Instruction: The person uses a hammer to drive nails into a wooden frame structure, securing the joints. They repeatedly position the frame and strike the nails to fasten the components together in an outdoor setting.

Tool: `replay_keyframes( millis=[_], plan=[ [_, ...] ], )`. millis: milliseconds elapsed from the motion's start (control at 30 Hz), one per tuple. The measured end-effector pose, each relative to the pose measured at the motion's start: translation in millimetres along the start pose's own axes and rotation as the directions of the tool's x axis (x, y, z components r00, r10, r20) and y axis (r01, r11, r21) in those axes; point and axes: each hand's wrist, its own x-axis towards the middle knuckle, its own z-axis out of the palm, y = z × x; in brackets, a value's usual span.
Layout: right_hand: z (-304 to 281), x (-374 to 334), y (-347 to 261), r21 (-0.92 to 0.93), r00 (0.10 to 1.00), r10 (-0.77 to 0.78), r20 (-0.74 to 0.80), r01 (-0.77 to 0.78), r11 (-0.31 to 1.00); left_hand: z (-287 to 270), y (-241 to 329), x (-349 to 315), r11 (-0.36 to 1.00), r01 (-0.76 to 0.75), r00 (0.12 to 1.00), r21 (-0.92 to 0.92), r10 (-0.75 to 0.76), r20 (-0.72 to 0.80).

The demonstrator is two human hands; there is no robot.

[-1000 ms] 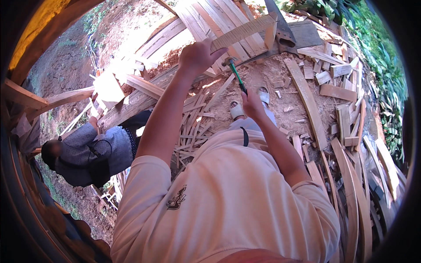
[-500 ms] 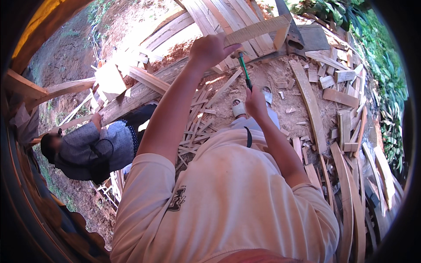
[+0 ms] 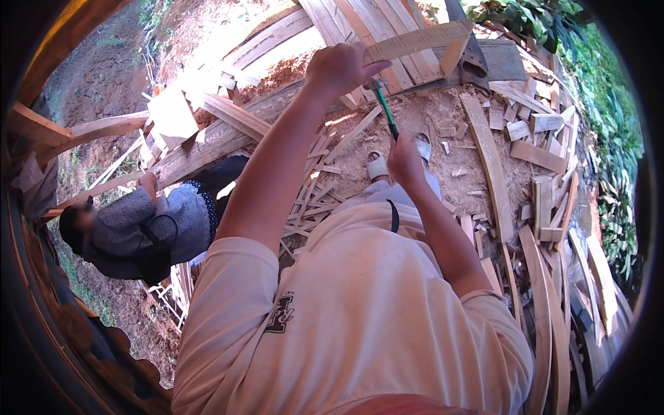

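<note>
My left hand [image 3: 337,70] is closed on the near-left end of a wooden board [image 3: 418,41], its thumb along the lower edge. A short wooden piece [image 3: 453,57] meets the board's right end at an angle; I cannot tell how they are joined. My right hand [image 3: 404,159] grips the dark lower end of a hammer [image 3: 385,109] with a green handle. The hammer's head points up, just below the left thumb and beneath the board. Past the board's right end lies a handsaw [image 3: 474,67] with a dark handle.
Several planks [image 3: 366,28] lie side by side at the far end, over a long beam [image 3: 228,145]. Offcuts [image 3: 539,155] and long boards [image 3: 487,166] cover the ground on the right. On the left, another person [image 3: 152,225] bends over with a hand at the timber. Thin strips lie near my feet.
My left hand and the board have shifted slightly right and up in the picture. The hammer stays in my right hand, almost in the same place. The other person has moved slightly.
</note>
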Motion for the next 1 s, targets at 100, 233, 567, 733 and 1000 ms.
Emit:
replay_keyframes(
  millis=[100, 233, 567, 733, 1000],
  plan=[
    [8, 8, 17, -0.035, 0.996, 0.012, 0.084, -0.009, 0.999, -2, -1, -1, 1.0, 0.005, 1.0, -0.008, -0.004, 0.005],
    [7, 2, 5, 0.033, 0.994, -0.007, -0.109, 0.01, 0.999, 4, -5, 1, 1.0, -0.018, 0.999, -0.026, 0.017, -0.036],
    [-2, -4, -16, 0.022, 0.995, 0.012, -0.098, -0.01, 1.0, 8, -8, 2, 0.999, -0.04, 0.994, -0.031, 0.037, -0.103],
    [11, 4, 3, -0.074, 1.0, -0.005, -0.005, 0.004, 0.997, 11, -11, 4, 0.999, -0.023, 0.996, -0.036, 0.02, -0.087],
    [28, 0, 27, -0.054, 0.998, -0.055, 0.037, 0.057, 0.997, 12, -11, 8, 0.998, -0.035, 0.996, -0.054, 0.031, -0.087]
  ],
)
